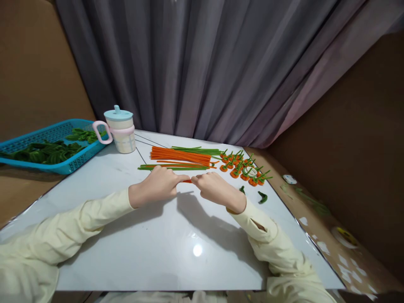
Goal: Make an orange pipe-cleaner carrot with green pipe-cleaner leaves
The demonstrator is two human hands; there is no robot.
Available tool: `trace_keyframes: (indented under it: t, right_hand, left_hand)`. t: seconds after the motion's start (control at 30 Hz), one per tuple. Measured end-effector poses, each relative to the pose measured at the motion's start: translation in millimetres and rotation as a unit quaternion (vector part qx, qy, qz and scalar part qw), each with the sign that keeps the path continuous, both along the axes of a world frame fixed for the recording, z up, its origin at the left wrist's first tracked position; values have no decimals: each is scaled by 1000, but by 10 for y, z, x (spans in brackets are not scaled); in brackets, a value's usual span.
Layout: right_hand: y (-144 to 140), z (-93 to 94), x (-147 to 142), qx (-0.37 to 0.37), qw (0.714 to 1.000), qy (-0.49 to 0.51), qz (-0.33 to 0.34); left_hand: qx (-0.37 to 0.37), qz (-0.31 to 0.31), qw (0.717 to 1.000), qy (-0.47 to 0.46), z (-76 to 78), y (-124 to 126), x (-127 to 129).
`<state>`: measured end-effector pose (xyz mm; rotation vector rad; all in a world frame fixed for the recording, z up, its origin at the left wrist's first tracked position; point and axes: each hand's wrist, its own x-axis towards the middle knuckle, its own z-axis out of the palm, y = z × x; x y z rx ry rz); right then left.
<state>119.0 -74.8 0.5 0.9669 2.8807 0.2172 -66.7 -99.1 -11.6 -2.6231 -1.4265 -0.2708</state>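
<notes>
Two hands meet at the middle of a white table (176, 235), seen from above by the person who owns them. The left hand (157, 185) and the right hand (217, 190) are closed, fingertips nearly touching, and together pinch a short orange pipe cleaner (187, 181) between them — only a sliver shows in the gap, so its shape cannot be told. Both wrists rest on the table, likely to steady the fine work. Pale yellow sleeves cover both arms.

At 12 o'clock from the hands lies a bundle of orange pipe cleaners (181, 155), too many to count, with green pipe cleaners (197, 150) laid alongside, all within easy reach. At 1 o'clock sits a cluster of small orange coils with green stems (241, 166) — roughly a dozen, grouped as if finished — and a small white ring (251, 171) among them. One green scrap (262, 196) lies at 3 o'clock.

At 10 o'clock stands one lidded cup (121, 128) with a pink handle, and beyond it one blue basket (19, 145) holding green pieces. A grey curtain (205, 63) hangs behind.
</notes>
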Motion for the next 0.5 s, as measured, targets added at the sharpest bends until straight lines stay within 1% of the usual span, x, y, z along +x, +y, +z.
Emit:
trace_keyframes:
  t: [0.07,0.1,0.13,0.17,0.2,0.23,0.3,0.33,0.43,0.47,0.5]
  right_hand:
    - [-3,40,21,11,1000,-5,16]
    - [12,58,36,4,1000,9,18]
    - [39,74,55,-18,999,37,23]
    - [76,87,79,-52,995,73,34]
    - [122,98,108,-95,987,117,49]
    - [174,104,140,-149,973,162,67]
    - [284,93,202,-264,929,242,91]
    - [335,73,226,-325,899,279,88]
    - [448,-55,239,-488,788,371,52]
    - [468,-113,221,-522,753,399,44]
    - [480,-172,193,-542,724,425,42]
  left_hand:
    - [-56,-32,997,-50,54,29,-49]
    - [-97,-50,990,-84,86,54,-85]
    - [-149,-68,979,-123,120,82,-124]
    - [-210,-84,961,-157,151,112,-163]
    - [-263,-94,941,-189,177,141,-198]
    - [-310,-97,920,-219,195,168,-227]
    - [-373,-96,879,-279,199,211,-262]
    - [-392,-95,862,-307,185,227,-268]
    - [-412,-100,820,-385,109,252,-250]
    - [-410,-97,810,-409,84,254,-237]
    - [-407,-93,801,-430,63,252,-221]
